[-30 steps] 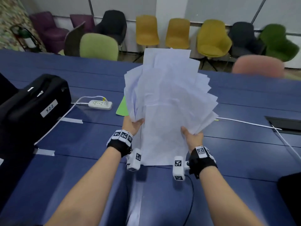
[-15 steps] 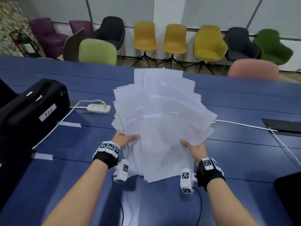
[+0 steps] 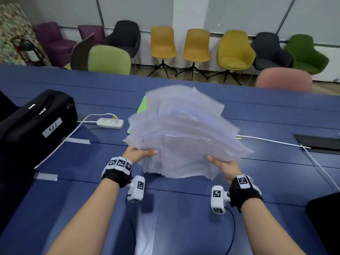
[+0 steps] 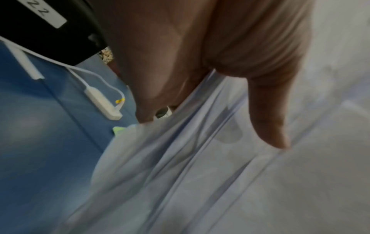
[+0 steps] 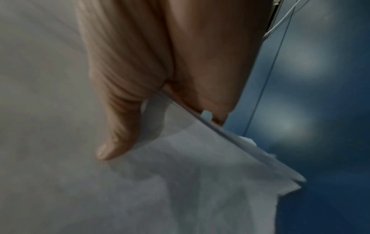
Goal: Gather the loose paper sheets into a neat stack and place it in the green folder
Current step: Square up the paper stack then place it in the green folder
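Note:
A fanned, uneven bundle of white paper sheets (image 3: 184,137) is held low over the blue table, blurred by motion. My left hand (image 3: 139,153) grips its left near edge, thumb on top of the sheets (image 4: 220,174) and fingers underneath. My right hand (image 3: 220,164) grips the right near edge the same way, thumb pressed on the paper (image 5: 180,182). The green folder (image 3: 142,107) lies on the table behind the bundle; only its left edge shows, the rest is hidden by the sheets.
A black case (image 3: 36,126) labelled 522 sits at the left. A white power strip (image 3: 110,123) with its cable lies beside the folder. A white cable (image 3: 272,142) runs to a floor-box recess (image 3: 320,142) at right. Chairs line the far side.
Both hands have lowered the bundle from upright toward the table and tilted it flatter. The folder's green edge now shows behind the sheets.

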A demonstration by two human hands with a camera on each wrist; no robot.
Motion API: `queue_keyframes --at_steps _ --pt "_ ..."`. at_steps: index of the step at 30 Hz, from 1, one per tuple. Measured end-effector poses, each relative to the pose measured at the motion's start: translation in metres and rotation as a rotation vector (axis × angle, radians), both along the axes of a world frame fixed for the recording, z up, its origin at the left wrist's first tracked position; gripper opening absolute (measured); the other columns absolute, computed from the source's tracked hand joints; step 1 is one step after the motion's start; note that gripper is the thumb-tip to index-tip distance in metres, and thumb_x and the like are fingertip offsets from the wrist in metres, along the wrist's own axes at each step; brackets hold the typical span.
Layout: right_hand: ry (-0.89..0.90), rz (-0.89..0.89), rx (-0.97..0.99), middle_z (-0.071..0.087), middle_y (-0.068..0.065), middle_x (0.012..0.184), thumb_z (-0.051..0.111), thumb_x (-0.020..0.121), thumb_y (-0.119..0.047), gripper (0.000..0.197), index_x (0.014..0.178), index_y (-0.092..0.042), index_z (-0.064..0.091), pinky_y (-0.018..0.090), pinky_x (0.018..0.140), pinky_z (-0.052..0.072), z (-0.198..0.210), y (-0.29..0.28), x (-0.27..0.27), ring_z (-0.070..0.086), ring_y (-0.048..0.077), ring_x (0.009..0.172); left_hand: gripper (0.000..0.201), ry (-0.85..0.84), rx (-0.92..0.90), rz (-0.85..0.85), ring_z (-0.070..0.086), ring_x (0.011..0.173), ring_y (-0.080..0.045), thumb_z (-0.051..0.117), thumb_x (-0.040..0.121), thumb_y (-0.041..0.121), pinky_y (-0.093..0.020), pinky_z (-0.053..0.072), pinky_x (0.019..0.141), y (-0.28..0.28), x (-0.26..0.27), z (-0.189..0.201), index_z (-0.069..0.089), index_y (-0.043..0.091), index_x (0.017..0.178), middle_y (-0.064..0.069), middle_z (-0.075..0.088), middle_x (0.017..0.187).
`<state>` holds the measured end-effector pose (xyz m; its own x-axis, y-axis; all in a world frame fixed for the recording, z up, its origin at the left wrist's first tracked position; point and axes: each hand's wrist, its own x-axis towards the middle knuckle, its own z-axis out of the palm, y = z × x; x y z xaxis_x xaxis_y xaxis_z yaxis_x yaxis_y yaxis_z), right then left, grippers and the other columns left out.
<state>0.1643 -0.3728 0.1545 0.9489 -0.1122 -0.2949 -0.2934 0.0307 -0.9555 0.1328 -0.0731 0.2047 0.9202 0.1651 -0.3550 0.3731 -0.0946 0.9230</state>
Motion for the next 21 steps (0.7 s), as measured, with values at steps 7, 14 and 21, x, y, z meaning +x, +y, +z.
queue_keyframes --at_steps 7,14,21 --pt "0.005 -0.045 -0.02 0.065 0.011 0.112 0.072 0.078 -0.002 0.044 0.119 0.003 0.06 0.01 0.064 0.05 -0.009 0.001 0.004 0.063 0.019 0.087 0.058 -0.039 0.007 0.044 0.061 0.105 -0.019 0.079 0.067 -0.006 -0.024 0.045 0.086 -0.01 0.012 -0.015 0.06 0.008 0.12 -0.004 0.065 0.108" --pt "-0.018 -0.014 0.17 0.073 0.004 0.088 0.067 0.079 0.004 0.029 0.105 -0.008 0.061 0.045 0.091 0.053 0.0 -0.001 0.012 0.07 0.019 0.081 0.043 -0.062 -0.059 -0.15 0.065 0.091 -0.001 0.075 0.075 0.003 -0.016 0.048 0.082 -0.007 0.011 -0.009 0.059 0.021 0.11 0.015 0.071 0.094" --pt "-0.118 0.06 0.359 0.076 -0.003 0.078 0.088 0.032 -0.029 0.07 0.094 -0.01 0.063 0.025 0.062 0.058 0.013 0.008 0.013 0.072 0.011 0.071 0.056 -0.139 -0.03 -0.203 0.064 0.099 -0.004 0.083 0.066 0.004 -0.027 0.049 0.095 -0.012 -0.001 -0.012 0.061 0.022 0.114 0.014 0.07 0.102"
